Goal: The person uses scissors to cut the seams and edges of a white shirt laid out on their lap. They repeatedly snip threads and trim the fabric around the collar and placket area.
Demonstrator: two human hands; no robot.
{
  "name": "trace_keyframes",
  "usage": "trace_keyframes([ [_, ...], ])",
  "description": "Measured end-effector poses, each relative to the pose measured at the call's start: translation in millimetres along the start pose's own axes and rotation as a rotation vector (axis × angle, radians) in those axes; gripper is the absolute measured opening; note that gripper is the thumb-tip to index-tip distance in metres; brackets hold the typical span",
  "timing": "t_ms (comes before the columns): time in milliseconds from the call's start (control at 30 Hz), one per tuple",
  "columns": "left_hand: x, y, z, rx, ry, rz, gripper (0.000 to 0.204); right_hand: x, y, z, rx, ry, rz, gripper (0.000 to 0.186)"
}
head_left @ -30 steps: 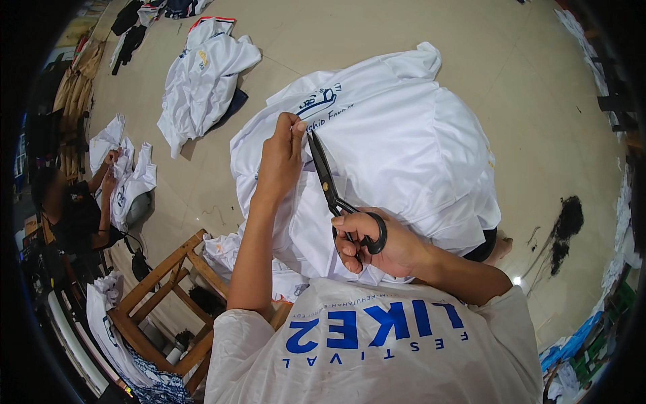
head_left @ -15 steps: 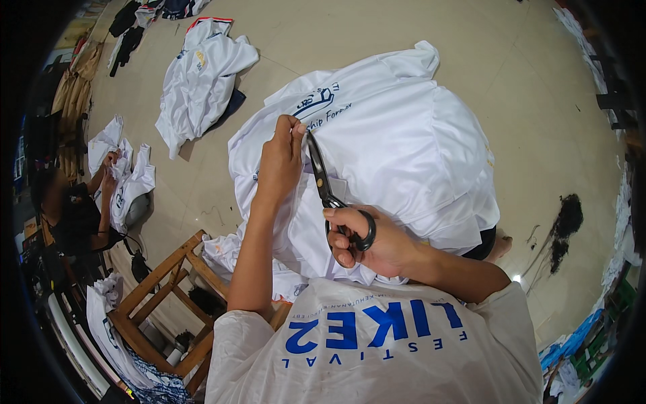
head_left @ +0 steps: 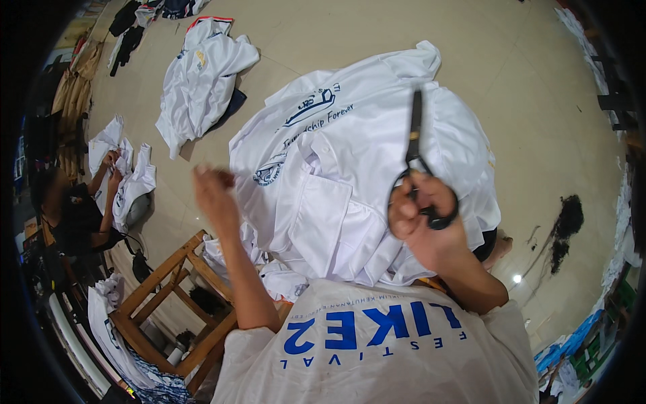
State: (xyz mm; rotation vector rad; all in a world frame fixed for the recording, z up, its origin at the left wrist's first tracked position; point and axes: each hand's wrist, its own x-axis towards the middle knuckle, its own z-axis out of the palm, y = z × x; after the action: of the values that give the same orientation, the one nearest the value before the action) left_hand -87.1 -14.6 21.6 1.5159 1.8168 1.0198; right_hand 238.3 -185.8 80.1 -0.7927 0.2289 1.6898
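The right hand [head_left: 436, 229] is being occupied by black scissors [head_left: 415, 128], which are being gripped by their handles, with the blades being pointed away from the body. The left hand [head_left: 217, 195] is being blurred, so it cannot be told whether its fingers are being opened or closed; it is being held up just beside the left edge of a white garment [head_left: 390, 161]. This garment is being spread in front of the person, below the scissors, and dark blue print is being shown on it. At the left, a wooden frame [head_left: 160, 273] is being seen, and beyond it white cloth [head_left: 141, 176] is being handled by a co-worker [head_left: 70, 219] in black.
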Motion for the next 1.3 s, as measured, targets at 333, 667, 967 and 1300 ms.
trace_keyframes([
  [333, -15, -88, -122, 0.251, 0.052, -0.023, 0.029, -7, -59, -16, -0.031, 0.055, -0.482, 0.025],
  [667, -40, 83, 72, 0.309, -0.582, 0.623, 0.030, 8, -2, 15, -0.147, -0.049, -0.078, 0.027],
  [967, -42, 64, 90, 0.273, -0.571, 0.447, 0.013, 8, 5, 12, -0.242, -0.015, -0.006, 0.028],
  [1300, -41, 80, 71, 0.127, -0.668, 0.088, 0.013, -7, 15, 11, -0.304, -0.078, 0.429, 0.031],
])
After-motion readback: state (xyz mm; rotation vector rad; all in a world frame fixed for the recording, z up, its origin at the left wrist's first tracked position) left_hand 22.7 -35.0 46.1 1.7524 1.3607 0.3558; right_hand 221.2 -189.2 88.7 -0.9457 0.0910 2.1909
